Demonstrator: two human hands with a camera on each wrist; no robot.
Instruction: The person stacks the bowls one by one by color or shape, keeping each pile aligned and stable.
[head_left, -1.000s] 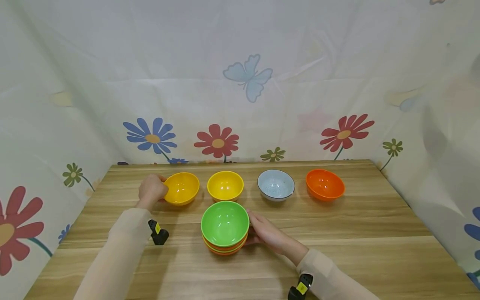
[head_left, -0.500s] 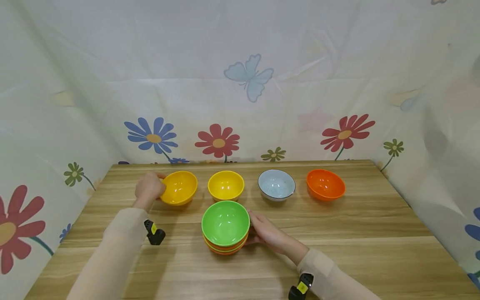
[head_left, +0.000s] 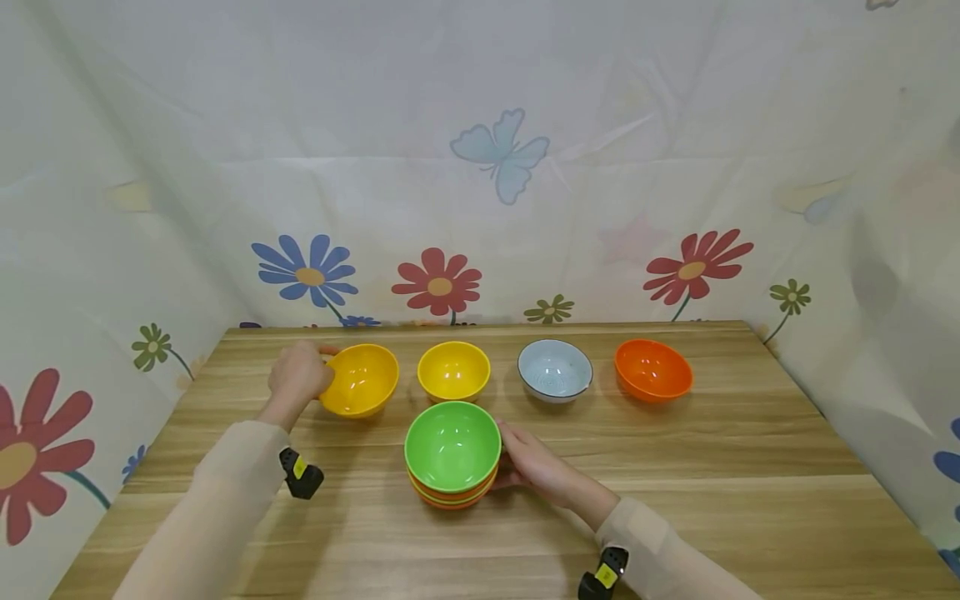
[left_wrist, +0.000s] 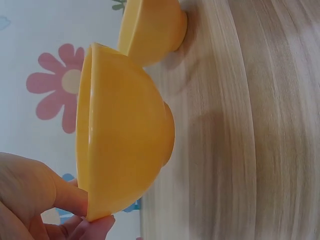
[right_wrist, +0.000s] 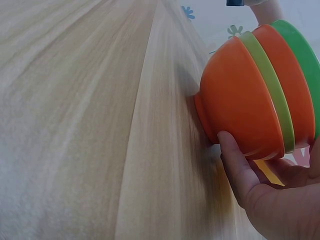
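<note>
The left yellow bowl is pinched at its rim by the left hand and seems held just off the table, beside the other yellow bowl; well apart from that hand, the green-topped stack is gripped at its right side by the right hand. As tipping is likely with a one-sided hold, the bowl is best kept level, and the stack braced gently without being pushed.

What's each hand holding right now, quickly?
Left hand: pinching the leftmost yellow bowl.
Right hand: holding the side of the bowl stack topped with green.
</note>
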